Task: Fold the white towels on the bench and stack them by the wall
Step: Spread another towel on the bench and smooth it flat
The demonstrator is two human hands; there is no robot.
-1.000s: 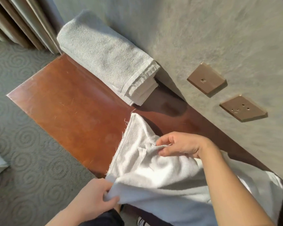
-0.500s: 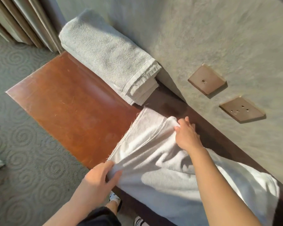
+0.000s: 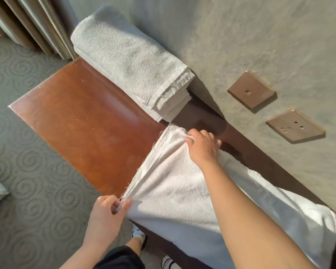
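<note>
A white towel (image 3: 175, 183) lies spread along the brown wooden bench (image 3: 89, 121), its frayed short edge pulled taut between my hands. My left hand (image 3: 107, 214) pinches the near corner at the bench's front edge. My right hand (image 3: 202, 146) grips the far corner, close to the wall side. My right forearm crosses over the towel and hides part of it. A stack of folded white towels (image 3: 130, 61) rests on the bench against the wall, just beyond the loose towel's edge.
The grey textured wall (image 3: 241, 35) carries two bronze socket plates (image 3: 250, 90) (image 3: 295, 126). Curtains (image 3: 27, 22) hang at the bench's far end. Patterned grey carpet (image 3: 27, 171) lies to the left. My shoes show below the bench's front edge.
Both hands have shifted to the towel's end corners and drawn the short edge straight. The right hand moved toward the wall; the bunched cloth now lies flatter on the bench.
</note>
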